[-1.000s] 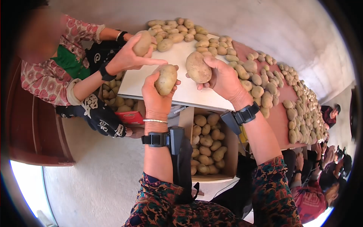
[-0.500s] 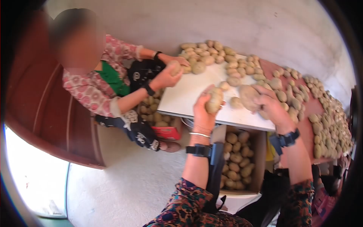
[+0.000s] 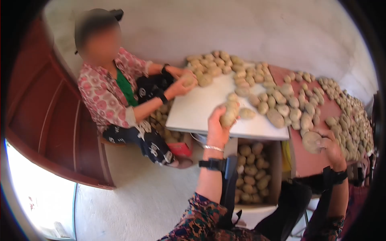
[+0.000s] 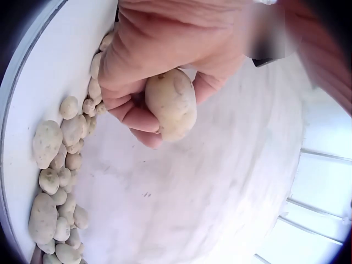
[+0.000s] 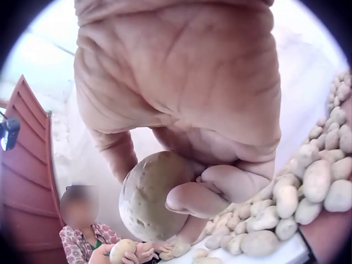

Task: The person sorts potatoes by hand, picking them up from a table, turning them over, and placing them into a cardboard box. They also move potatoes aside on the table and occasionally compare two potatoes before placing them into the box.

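Note:
My left hand (image 3: 218,127) grips an oblong tan potato (image 3: 229,116) above the front part of the white tabletop (image 3: 193,106). In the left wrist view, curled fingers and thumb wrap this potato (image 4: 173,105) from both sides. Off to the right, my right hand (image 3: 333,148) holds a larger, rounder potato (image 3: 311,142) over the reddish tabletop (image 3: 301,160). Fingers curl around that potato (image 5: 155,197) in the right wrist view. Beyond my left hand, a loose potato (image 3: 247,113) lies on the white surface, close to a group of potatoes (image 3: 277,106).
A person in a pink-patterned shirt (image 3: 98,94) sits at the left, holding a potato (image 3: 187,80). Below the white tabletop stands a cardboard box (image 3: 274,172) of potatoes. More potatoes (image 3: 348,116) cover the red table. A red box (image 3: 179,149) sits near the person's feet.
My right hand has moved rightward with its potato, away from my left hand. The other person's hands have drawn back from beside mine. The head view has shifted, and my left hand still grips its potato.

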### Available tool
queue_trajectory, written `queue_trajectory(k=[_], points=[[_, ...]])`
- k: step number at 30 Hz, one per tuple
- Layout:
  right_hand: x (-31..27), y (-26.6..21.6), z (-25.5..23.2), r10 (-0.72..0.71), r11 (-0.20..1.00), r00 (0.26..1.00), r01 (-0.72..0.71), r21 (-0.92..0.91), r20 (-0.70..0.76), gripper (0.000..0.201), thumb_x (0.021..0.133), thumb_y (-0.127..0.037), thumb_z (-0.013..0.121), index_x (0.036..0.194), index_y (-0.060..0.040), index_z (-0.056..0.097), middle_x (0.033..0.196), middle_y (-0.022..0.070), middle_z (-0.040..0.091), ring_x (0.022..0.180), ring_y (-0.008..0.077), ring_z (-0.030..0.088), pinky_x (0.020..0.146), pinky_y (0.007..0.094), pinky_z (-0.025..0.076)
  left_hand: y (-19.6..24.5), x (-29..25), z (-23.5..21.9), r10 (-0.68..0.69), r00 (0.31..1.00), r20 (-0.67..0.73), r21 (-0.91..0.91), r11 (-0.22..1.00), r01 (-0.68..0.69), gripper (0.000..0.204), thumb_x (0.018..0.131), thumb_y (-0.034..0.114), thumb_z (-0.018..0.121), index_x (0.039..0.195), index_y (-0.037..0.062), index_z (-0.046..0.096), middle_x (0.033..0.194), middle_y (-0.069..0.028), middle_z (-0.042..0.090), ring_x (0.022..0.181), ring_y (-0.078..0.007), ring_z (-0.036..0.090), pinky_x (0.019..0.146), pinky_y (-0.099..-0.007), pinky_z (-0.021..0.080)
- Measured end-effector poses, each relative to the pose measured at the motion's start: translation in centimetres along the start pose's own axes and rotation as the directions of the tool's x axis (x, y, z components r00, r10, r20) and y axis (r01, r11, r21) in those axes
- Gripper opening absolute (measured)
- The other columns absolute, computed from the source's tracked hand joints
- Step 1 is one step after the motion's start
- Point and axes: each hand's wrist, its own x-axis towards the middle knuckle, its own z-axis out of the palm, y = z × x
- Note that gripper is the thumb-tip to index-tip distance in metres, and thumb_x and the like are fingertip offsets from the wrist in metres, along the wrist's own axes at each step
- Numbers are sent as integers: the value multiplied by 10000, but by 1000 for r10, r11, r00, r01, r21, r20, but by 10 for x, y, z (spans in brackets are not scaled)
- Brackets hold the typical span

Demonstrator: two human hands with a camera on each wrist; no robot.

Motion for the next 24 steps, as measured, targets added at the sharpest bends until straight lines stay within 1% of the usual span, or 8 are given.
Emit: queue_trajectory(k=[2, 3, 4, 6, 7, 12, 16, 24], points=[[-32, 42, -45, -136, 990, 990, 134, 40, 41, 295, 882, -146, 592, 1143, -9, 593, 1211, 133, 557, 1006, 206, 564, 768, 293, 495, -10, 11, -2, 64, 997, -34, -11, 998, -65, 388, 877, 236, 538, 1174, -8, 591, 1145, -151, 668, 859, -285, 660, 754, -357, 529], [-57, 5, -49, -277, 907, 936, 330, -262, 218, 289, 933, -145, 567, 1203, -41, 574, 1317, 152, 506, 1023, 227, 571, 784, 306, 501, -21, 7, -15, 397, 909, 131, 464, 785, -410, 372, 882, 226, 546, 1154, -24, 589, 1096, -152, 675, 870, -286, 662, 760, -353, 539], [-85, -17, -62, -343, 747, 868, 484, -455, 359, 349, 917, -169, 578, 1249, -63, 572, 1295, 146, 523, 1031, 211, 563, 816, 311, 485, -1, -5, 12, -27, 998, -64, 82, 996, 32, 379, 895, 235, 531, 1156, -34, 587, 1113, -163, 671, 863, -272, 665, 722, -327, 539], [-107, -43, -55, 237, 956, 965, -252, -150, -108, 487, 833, -283, 619, 1257, -47, 582, 1201, 105, 585, 1006, 176, 565, 837, 286, 457, 2, 18, 1, -121, 990, 69, 83, 990, 115, 455, 910, 258, 508, 1244, -48, 551, 1227, -209, 630, 831, -258, 665, 677, -296, 527], [-116, -47, -66, 275, 948, 955, -289, -135, -110, 507, 814, -297, 622, 1247, -36, 587, 1167, 96, 598, 994, 174, 568, 827, 282, 458, 4, 19, 2, -147, 983, 112, 61, 988, 141, 475, 922, 266, 496, 1264, -61, 531, 1228, -228, 626, 840, -263, 661, 678, -289, 528], [-139, -45, -58, 344, 938, 909, -323, 123, -237, 688, 699, -387, 629, 1225, 52, 571, 1081, 139, 647, 905, 209, 644, 840, 304, 519, 9, 25, 5, -257, 945, 203, 127, 964, 235, 444, 914, 221, 529, 1292, -12, 524, 1199, -184, 646, 892, -275, 672, 754, -313, 538], [-113, -13, -9, 132, 896, 990, -136, 423, 37, 623, 830, -339, 581, 1290, 77, 520, 1034, 83, 642, 789, 129, 607, 662, 241, 482, -3, 4, 29, -316, 916, 248, 409, 891, 196, 483, 915, 165, 562, 1353, -3, 449, 1287, -243, 577, 958, -285, 655, 829, -318, 557], [-8, 12, 103, 24, 613, 986, -146, 777, 166, 421, 926, -261, 583, 1235, 19, 519, 1066, 126, 645, 882, 201, 660, 761, 301, 535, -50, -12, 44, -562, 800, 209, 570, 735, 368, 510, 834, 94, 654, 1287, -40, 462, 1099, -199, 619, 884, -293, 683, 767, -362, 593]])
